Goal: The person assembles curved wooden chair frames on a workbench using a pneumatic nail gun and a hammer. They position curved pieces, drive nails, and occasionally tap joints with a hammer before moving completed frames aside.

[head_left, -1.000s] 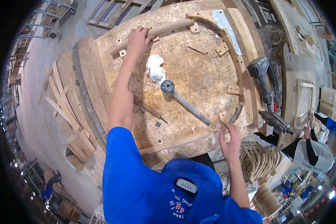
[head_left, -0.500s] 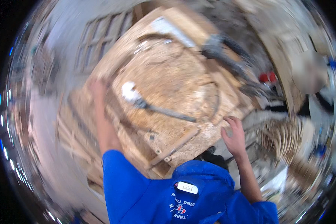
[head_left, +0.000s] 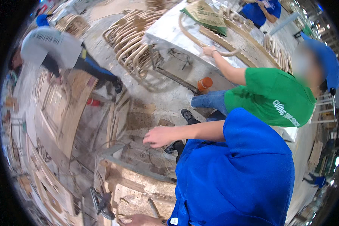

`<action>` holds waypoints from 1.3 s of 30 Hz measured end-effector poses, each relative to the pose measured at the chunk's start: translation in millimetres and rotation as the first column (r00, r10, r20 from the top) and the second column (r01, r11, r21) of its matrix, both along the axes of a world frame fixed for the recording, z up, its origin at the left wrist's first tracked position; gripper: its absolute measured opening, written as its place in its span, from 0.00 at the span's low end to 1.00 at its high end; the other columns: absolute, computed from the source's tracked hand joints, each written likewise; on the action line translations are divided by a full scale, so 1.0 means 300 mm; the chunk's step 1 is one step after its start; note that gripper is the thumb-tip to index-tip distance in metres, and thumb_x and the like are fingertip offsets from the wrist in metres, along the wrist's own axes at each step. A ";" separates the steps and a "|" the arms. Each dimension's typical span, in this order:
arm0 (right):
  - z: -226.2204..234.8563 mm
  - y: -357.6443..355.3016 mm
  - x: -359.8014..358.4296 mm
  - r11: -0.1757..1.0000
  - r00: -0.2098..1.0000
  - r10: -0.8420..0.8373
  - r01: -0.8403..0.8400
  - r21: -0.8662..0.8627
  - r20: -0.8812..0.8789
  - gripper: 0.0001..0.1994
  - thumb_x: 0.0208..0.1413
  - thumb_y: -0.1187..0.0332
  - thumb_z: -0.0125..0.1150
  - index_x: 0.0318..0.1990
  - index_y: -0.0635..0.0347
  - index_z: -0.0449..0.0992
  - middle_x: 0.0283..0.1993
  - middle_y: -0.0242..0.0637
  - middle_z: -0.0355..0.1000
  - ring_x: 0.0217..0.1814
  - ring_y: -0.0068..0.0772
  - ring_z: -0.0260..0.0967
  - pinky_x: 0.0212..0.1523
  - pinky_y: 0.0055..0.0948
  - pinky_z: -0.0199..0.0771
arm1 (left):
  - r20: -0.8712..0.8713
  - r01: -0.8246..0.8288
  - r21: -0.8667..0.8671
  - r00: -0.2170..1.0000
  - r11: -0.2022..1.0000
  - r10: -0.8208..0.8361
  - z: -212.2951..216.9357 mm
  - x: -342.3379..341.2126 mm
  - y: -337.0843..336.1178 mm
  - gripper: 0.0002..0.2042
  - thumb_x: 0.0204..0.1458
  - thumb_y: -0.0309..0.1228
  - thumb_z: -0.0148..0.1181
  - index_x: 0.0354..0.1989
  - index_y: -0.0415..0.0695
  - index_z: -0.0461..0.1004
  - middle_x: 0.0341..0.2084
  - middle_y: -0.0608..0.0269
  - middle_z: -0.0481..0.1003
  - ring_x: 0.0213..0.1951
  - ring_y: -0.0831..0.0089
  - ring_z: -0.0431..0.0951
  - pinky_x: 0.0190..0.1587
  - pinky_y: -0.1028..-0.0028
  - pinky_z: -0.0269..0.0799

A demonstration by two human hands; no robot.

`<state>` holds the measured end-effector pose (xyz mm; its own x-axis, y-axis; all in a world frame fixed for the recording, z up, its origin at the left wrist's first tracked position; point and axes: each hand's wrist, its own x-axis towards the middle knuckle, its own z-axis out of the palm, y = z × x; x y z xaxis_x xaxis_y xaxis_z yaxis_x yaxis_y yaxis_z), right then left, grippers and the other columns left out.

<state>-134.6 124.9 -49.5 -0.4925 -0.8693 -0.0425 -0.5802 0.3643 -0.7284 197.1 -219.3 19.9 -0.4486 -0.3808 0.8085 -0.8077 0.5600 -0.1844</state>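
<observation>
Head view swung off the chipboard workbench (head_left: 128, 188) in the last second: right hand (head_left: 160, 135) had come off it, fingers spread and empty at centre. Left hand (head_left: 139, 219) stayed on the bench at 7 o'clock, grip unreadable. Bench work looked paused.

You turned away from the round chipboard work table (head_left: 139, 188), which had filled the view and now sat at the lower edge. Your right hand (head_left: 160, 136) left the table's near rim and hung open over the littered floor (head_left: 154, 98). Your left hand (head_left: 139, 219) came off the far curved strip and rested at the bottom edge. A person in a green shirt (head_left: 269, 96) and stacked curved wooden pieces (head_left: 130, 41) came into view.
</observation>
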 end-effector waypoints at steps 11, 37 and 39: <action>-0.141 0.450 -0.345 0.668 0.586 -0.705 0.737 0.099 0.400 0.19 0.54 0.62 0.60 0.52 0.60 0.79 0.48 0.52 0.80 0.53 0.57 0.77 0.54 0.50 0.77 | -0.149 0.652 0.521 0.705 0.550 -0.694 -0.036 -0.988 0.816 0.16 0.58 0.24 0.62 0.55 0.41 0.75 0.50 0.48 0.72 0.56 0.50 0.71 0.60 0.52 0.65; -0.424 0.283 -0.271 0.775 0.799 -0.584 0.496 0.392 0.144 0.21 0.52 0.57 0.63 0.51 0.56 0.79 0.50 0.54 0.78 0.56 0.56 0.75 0.55 0.50 0.77 | -0.034 0.059 0.998 0.700 0.010 -0.713 -0.161 -0.649 0.493 0.14 0.63 0.33 0.60 0.53 0.40 0.77 0.39 0.52 0.76 0.39 0.59 0.77 0.45 0.61 0.73; -0.443 0.338 -0.412 0.672 0.750 -0.662 0.600 0.434 -0.012 0.20 0.53 0.58 0.63 0.51 0.58 0.78 0.52 0.55 0.75 0.56 0.59 0.74 0.55 0.51 0.78 | -0.045 0.064 0.998 0.760 0.006 -0.648 -0.179 -0.631 0.535 0.16 0.63 0.35 0.60 0.54 0.39 0.77 0.39 0.51 0.77 0.40 0.58 0.78 0.46 0.60 0.74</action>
<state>-258.0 226.4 -182.2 -0.8793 -0.2442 -0.4090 -0.0135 0.8710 -0.4911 7.7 -58.7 -33.8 -0.8882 -0.3270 -0.3228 -0.4589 0.6673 0.5866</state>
